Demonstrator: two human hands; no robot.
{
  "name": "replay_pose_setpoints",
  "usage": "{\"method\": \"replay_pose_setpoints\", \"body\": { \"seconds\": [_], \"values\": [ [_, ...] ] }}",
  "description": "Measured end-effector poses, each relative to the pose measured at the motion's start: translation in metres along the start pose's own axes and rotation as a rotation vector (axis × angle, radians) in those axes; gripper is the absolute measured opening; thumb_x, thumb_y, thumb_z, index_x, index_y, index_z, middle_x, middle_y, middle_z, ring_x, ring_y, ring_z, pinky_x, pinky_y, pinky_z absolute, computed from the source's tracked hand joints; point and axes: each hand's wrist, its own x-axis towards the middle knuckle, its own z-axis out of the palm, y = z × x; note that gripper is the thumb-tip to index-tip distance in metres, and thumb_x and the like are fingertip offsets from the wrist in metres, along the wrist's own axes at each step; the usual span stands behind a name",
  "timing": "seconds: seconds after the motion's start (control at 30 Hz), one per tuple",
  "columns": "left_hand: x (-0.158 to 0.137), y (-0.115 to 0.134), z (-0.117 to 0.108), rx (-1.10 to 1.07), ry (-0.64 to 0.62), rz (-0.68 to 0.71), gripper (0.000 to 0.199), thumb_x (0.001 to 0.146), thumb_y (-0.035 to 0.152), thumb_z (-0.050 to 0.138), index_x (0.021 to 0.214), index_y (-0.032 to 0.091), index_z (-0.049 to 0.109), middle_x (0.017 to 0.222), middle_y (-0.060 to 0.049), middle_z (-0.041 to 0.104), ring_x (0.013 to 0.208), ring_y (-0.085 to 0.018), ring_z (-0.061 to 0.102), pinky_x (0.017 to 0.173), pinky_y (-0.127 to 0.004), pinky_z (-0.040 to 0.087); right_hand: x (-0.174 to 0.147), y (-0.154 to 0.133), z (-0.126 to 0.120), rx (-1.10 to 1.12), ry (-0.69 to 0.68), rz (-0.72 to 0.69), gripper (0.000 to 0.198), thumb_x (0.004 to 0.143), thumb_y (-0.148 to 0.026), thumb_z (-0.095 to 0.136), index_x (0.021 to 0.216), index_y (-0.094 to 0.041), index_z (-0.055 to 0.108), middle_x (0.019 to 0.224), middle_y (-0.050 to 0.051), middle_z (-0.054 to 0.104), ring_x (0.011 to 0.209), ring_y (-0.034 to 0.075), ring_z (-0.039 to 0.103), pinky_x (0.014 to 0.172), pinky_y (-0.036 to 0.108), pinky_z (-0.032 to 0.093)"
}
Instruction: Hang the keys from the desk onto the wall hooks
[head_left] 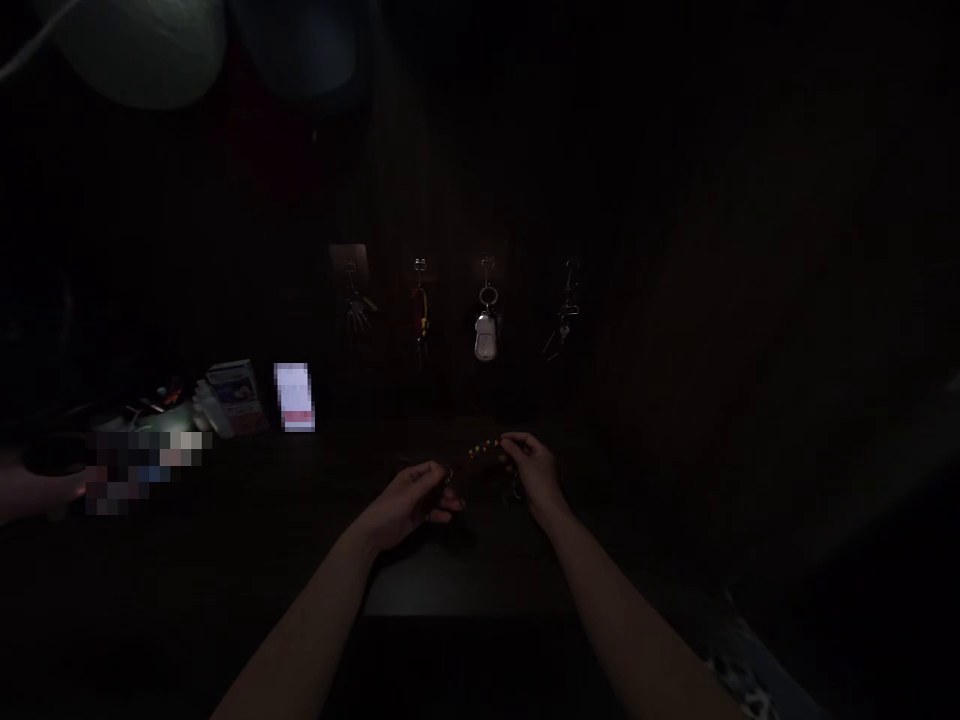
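Note:
My right hand (536, 474) pinches a strand of small coloured beads (484, 448), whose free end points left. A thin ring (517, 488) shows just under that hand; whether it joins the strand is too dark to tell. To the left, my left hand (416, 497) is closed at thumb and forefinger on a small metal ring (448, 473), with its other fingers curled loosely. What hangs from this ring is lost in shadow. Both hands are above the dark tabletop (427, 590), with a small gap between them.
On the wall behind hang several key bunches: keys (358, 312), a red-and-yellow keychain (421, 315), a pale fob (486, 335) and thin keys (564, 332). A lit, blurred screen (294, 397) stands left, beside a small box (236, 397) and clutter. Dim light covers everything.

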Motion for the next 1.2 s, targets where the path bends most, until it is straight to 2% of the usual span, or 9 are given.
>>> {"method": "replay_pose_setpoints", "body": {
  "seconds": [0.2,0.37,0.5,0.67,0.77,0.97,1.07,1.2],
  "values": [
    [0.001,0.000,-0.002,-0.117,-0.079,-0.032,0.029,0.076,0.041,0.063,0.086,0.014,0.060,0.084,-0.010,0.068,0.083,-0.021,0.066,0.070,-0.029,0.047,-0.002,0.000,0.000,0.005,0.016,-0.009,0.027,0.054,-0.039,0.070,0.071,-0.019,0.064,0.064,-0.001,0.062,0.054,0.012,0.055,0.048,0.022,0.038],
    [0.003,0.001,-0.004,-0.185,-0.108,-0.062,0.037,0.080,0.049,0.053,0.087,0.013,0.061,0.090,-0.012,0.069,0.091,-0.023,0.064,0.081,-0.035,0.046,-0.001,0.003,0.000,0.001,0.017,-0.021,0.028,0.054,-0.039,0.071,0.072,-0.019,0.065,0.064,-0.002,0.062,0.054,0.012,0.056,0.048,0.023,0.039],
    [0.003,0.001,-0.005,-0.191,-0.112,-0.072,0.041,0.081,0.052,0.050,0.087,0.013,0.061,0.091,-0.013,0.069,0.091,-0.024,0.064,0.083,-0.037,0.045,0.000,0.002,0.000,0.033,0.025,-0.039,0.026,0.054,-0.038,0.071,0.071,-0.020,0.064,0.063,-0.002,0.062,0.056,0.014,0.058,0.049,0.023,0.039],
    [0.002,-0.002,-0.004,-0.151,-0.093,-0.043,0.030,0.079,0.043,0.059,0.083,0.014,0.059,0.084,-0.011,0.069,0.085,-0.023,0.066,0.081,-0.037,0.045,-0.002,-0.007,0.000,0.220,0.020,-0.061,0.027,0.055,-0.037,0.074,0.074,-0.021,0.063,0.064,-0.002,0.064,0.061,0.015,0.060,0.053,0.024,0.043],
    [0.001,-0.005,-0.001,-0.109,-0.059,-0.028,0.025,0.078,0.038,0.061,0.083,0.014,0.056,0.082,-0.010,0.069,0.079,-0.022,0.066,0.077,-0.036,0.046,-0.004,-0.013,-0.001,0.355,-0.016,-0.028,0.027,0.056,-0.034,0.074,0.076,-0.022,0.062,0.065,-0.004,0.064,0.060,0.013,0.060,0.056,0.024,0.045],
    [0.001,-0.005,0.003,-0.086,0.015,0.047,0.030,0.076,0.032,0.064,0.101,0.018,0.055,0.084,-0.007,0.066,0.079,-0.018,0.064,0.077,-0.035,0.046,-0.010,-0.019,0.002,0.424,-0.083,0.034,0.027,0.052,-0.030,0.077,0.073,-0.021,0.062,0.063,-0.004,0.064,0.058,0.012,0.059,0.053,0.022,0.044],
    [0.004,-0.003,0.003,-0.005,0.068,0.063,0.034,0.075,0.032,0.065,0.105,0.017,0.057,0.086,-0.007,0.064,0.079,-0.016,0.062,0.077,-0.033,0.046,-0.012,-0.020,0.003,0.420,-0.097,0.042,0.028,0.051,-0.030,0.079,0.071,-0.020,0.062,0.064,-0.004,0.064,0.058,0.012,0.059,0.052,0.022,0.044],
    [0.009,0.001,0.001,0.350,0.160,0.110,0.027,0.071,0.036,0.065,0.087,0.016,0.060,0.073,-0.001,0.058,0.067,-0.012,0.057,0.067,-0.027,0.045,-0.011,-0.020,0.002,0.441,-0.081,0.028,0.028,0.052,-0.031,0.079,0.072,-0.020,0.063,0.062,-0.005,0.064,0.056,0.011,0.059,0.052,0.021,0.045]
  ]
}}
